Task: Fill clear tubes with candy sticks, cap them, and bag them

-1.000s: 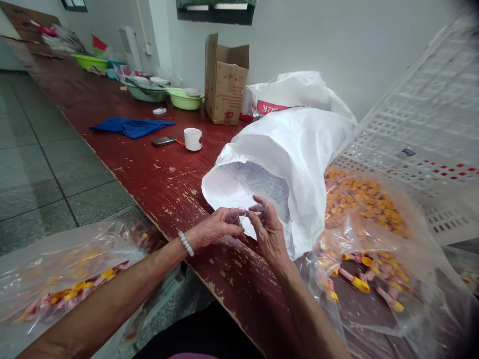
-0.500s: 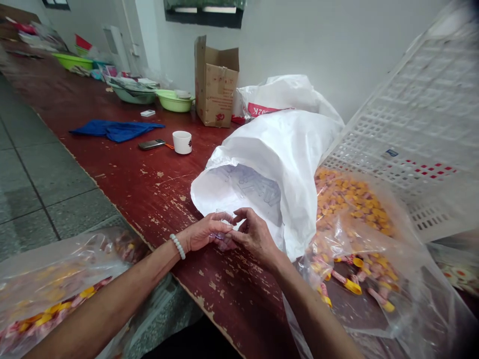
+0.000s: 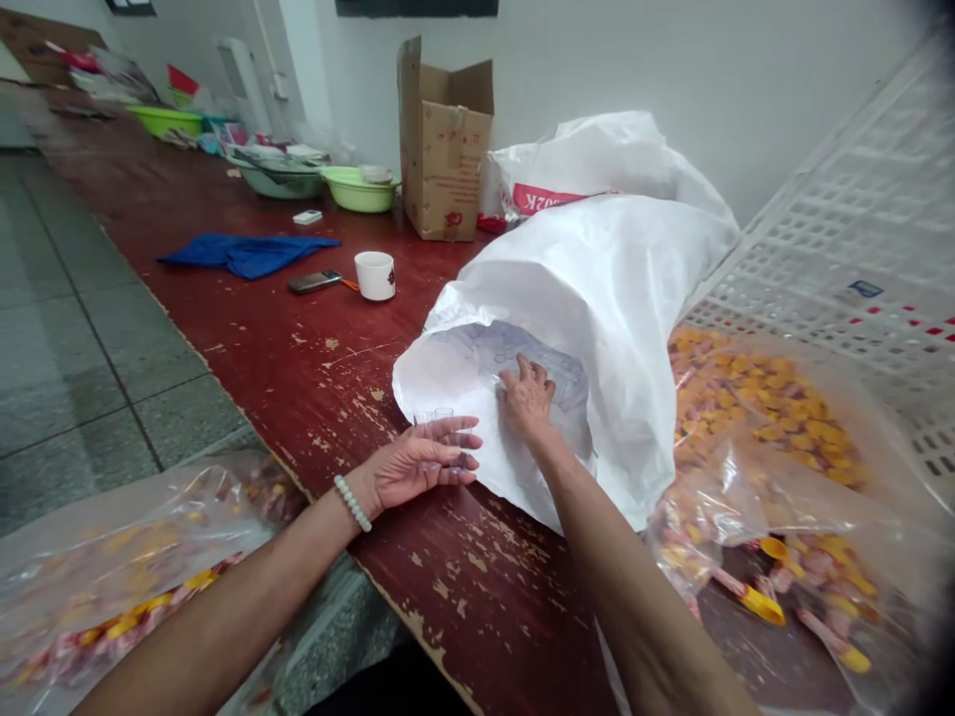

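My left hand (image 3: 422, 459), with a pale bead bracelet at its wrist, is closed around several small clear plastic tubes (image 3: 443, 414) just above the table edge. My right hand (image 3: 528, 398) reaches into the mouth of a large white sack (image 3: 552, 268) that lies on its side. Its fingers are bent and partly spread, close to the clear plastic pieces (image 3: 571, 383) inside; I see nothing held in them. The depth of the sack is hidden by its upper fold.
On the worn red table (image 3: 373, 398) stand a white cup (image 3: 374, 275), a phone (image 3: 314, 282), a blue cloth (image 3: 254, 255) and a cardboard box (image 3: 448, 169). A clear bag of yellow-capped pieces (image 3: 791, 418) lies right, beside a white plastic basket (image 3: 843, 229). Another bag (image 3: 134, 557) is lower left.
My right hand has left my left hand and moved up into the sack's mouth. The left hand's fingers have extended a little, still around the clear tubes. The view has shifted slightly.
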{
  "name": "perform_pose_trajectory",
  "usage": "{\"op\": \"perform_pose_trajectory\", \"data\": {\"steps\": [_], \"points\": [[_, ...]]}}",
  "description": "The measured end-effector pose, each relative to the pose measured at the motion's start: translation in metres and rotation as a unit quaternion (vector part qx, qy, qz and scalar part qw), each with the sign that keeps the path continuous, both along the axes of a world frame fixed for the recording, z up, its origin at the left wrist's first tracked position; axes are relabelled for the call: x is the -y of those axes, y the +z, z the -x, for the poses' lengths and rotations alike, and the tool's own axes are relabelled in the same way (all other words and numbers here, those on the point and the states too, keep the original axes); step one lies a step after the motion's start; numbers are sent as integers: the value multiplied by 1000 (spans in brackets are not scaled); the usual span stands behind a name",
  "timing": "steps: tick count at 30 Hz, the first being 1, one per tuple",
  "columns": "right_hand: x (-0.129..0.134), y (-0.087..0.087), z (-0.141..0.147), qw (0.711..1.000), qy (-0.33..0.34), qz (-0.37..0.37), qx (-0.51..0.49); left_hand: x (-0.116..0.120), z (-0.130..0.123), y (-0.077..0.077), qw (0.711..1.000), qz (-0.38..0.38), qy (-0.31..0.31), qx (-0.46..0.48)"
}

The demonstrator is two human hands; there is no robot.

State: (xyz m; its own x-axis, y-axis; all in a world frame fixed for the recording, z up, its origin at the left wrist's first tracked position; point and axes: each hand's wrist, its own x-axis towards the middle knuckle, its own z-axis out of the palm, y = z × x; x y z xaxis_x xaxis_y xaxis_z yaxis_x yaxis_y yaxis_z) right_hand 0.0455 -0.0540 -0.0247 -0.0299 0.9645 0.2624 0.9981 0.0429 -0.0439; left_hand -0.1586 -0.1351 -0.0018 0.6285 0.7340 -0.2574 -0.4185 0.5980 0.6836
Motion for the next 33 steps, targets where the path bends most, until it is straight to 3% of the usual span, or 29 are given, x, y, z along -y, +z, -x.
{"op": "perform_pose_trajectory", "data": {"steps": [3, 9, 13, 15, 19, 22, 27, 33], "points": [[9, -2, -3, 1000, 24, -10, -10, -1, 0, -1, 999, -8, 37, -32], [41, 10, 2, 983, 36, -13, -179, -5, -7, -3, 987, -11, 144, -72], [79, 17, 14, 899, 109, -6, -424, -2, -10, -6, 984, -16, 171, -55], [100, 23, 15, 872, 119, 9, -474, 0, -10, -7, 982, -19, 181, -57], [133, 44, 10, 869, 163, 49, -465, 9, -9, -1, 979, -44, 184, -77], [148, 56, 11, 874, 182, 71, -444, 22, -15, 6, 982, -82, 149, -86], [162, 57, 18, 849, 119, 69, -510, 46, -33, 7, 976, -186, 59, -94], [199, 67, 5, 882, 150, -24, -446, 66, -60, 0, 962, -213, 74, -154]]}}
